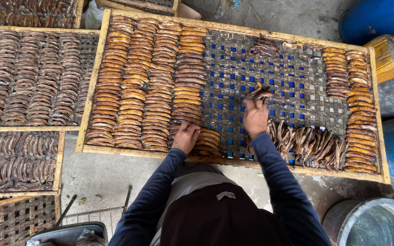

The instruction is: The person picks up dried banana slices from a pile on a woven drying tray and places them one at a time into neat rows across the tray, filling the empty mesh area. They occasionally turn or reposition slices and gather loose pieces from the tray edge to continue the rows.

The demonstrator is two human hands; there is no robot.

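Right hand (255, 117) lifts dried bananas (258, 92) above tray (238, 161)

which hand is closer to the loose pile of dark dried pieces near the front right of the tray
Right. The right hand is just left of the loose pile; the left hand rests farther left, on the neat rows.

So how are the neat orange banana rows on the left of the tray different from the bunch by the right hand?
The orange rows lie flat in tidy overlapping columns; the loose bunch is jumbled, pieces pointing many ways. The rows look golden orange; the bunch looks darker brown. The left hand rests on the rows, while the right hand lifts dark pieces. Both lie on the same woven tray.
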